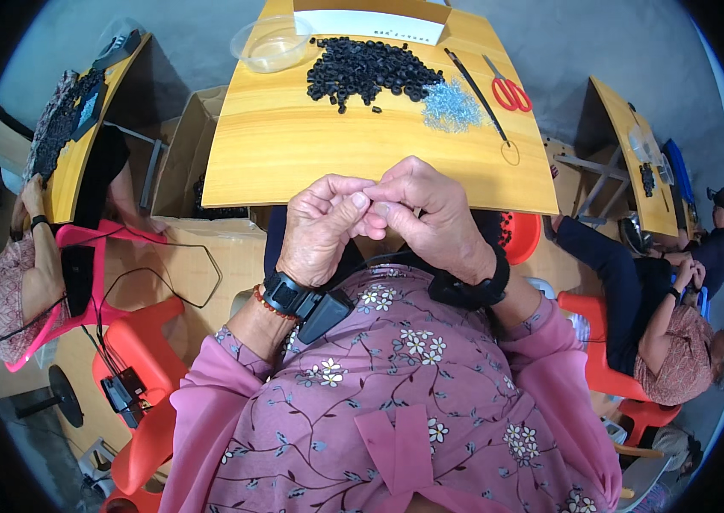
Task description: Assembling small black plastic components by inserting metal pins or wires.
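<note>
My left hand (321, 224) and my right hand (428, 212) meet in front of the table's near edge, fingertips pinched together. Whatever they hold between them is too small or too hidden to make out. Beyond them on the yellow wooden table (293, 154) lies a heap of small black ring-like parts (370, 70). Touching its right side is a small pile of pale blue, thin clear pieces (452, 108). A thin black stick (475, 92) with a loop at its near end lies to the right. Red-handled scissors (509, 91) rest beside it.
At the far left of the table stands a clear round bowl (272, 47), beside a white open box (370, 26). A cardboard carton (186, 171) is on the floor at left, a red basin (520, 238) below the right edge. Other people sit at tables on both sides.
</note>
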### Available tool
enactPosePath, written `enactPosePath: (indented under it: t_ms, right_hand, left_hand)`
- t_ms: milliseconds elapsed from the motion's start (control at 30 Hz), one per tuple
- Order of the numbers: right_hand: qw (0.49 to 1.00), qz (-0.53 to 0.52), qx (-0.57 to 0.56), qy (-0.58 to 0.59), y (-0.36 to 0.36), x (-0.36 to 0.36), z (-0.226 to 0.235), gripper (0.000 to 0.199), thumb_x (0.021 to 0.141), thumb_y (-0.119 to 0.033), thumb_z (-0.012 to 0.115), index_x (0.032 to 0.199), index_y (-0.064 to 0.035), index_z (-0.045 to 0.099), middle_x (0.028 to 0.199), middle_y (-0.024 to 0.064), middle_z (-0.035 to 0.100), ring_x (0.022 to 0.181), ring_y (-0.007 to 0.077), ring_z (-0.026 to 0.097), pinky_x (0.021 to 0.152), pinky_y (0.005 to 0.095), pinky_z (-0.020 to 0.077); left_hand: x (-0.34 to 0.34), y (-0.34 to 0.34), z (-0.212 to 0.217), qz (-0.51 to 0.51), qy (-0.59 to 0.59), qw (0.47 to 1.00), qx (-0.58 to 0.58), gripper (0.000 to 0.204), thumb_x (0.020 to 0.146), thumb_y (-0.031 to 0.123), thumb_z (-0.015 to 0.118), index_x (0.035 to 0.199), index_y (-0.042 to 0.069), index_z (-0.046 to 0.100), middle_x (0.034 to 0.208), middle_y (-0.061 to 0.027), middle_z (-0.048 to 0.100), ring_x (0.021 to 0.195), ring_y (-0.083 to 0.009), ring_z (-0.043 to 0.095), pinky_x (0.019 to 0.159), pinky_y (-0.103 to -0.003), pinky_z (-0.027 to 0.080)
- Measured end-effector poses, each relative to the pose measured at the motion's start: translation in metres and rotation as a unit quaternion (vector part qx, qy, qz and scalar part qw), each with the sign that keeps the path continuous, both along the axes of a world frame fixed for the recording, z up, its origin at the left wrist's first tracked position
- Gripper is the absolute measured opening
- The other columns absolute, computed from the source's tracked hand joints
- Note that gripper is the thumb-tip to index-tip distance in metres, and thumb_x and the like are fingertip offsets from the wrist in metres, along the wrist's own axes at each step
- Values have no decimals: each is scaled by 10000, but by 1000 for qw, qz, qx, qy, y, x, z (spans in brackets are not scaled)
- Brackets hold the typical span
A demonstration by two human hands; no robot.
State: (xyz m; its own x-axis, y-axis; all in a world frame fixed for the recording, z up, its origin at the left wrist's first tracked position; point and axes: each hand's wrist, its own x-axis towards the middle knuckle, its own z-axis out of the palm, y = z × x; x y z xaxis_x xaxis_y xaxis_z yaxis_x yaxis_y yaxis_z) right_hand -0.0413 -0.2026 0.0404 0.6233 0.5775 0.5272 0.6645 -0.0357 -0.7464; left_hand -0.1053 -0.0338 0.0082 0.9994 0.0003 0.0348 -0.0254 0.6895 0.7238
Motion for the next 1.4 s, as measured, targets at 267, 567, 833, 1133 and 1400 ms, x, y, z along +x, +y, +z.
enactPosePath:
  t_ms: [267,567,833,1133,1400]
  right_hand:
    - [971,-73,-65,218,-2,49,8,263,861,-29,658,1117,22,691,853,75,634,788,124,622,701,288,507]
    - [955,-174,-235,-48,34,128,-13,206,863,-73,624,1014,51,689,928,248,663,910,409,647,844,459,511]
    - [963,-130,-217,-88,26,128,-15,134,859,-69,650,928,40,685,820,171,666,776,315,667,714,388,535]
    - [967,-6,-53,250,11,31,8,122,902,-44,686,1003,22,665,857,28,685,714,64,633,636,214,520]
    - [995,-38,-91,-32,18,16,4,144,820,4,655,955,35,614,891,137,582,774,251,632,660,343,520]
  left_hand:
    - [3,9,-14,40,43,997,51,173,994,153,627,1108,22,621,913,-105,703,731,-143,686,631,-269,579]
    - [3,11,-7,69,41,996,48,227,991,142,633,1182,21,619,892,-74,688,717,-122,666,643,-257,569]
    - [3,12,-2,47,56,997,26,272,985,104,632,1236,0,618,946,-83,690,778,-125,666,715,-268,573]
    - [4,9,-10,83,29,996,17,216,983,72,621,1184,-8,618,983,-109,693,814,-160,676,764,-288,580]
    - [3,9,-13,71,16,996,49,189,978,19,601,1161,-23,625,1034,-136,707,860,-175,702,803,-314,599]
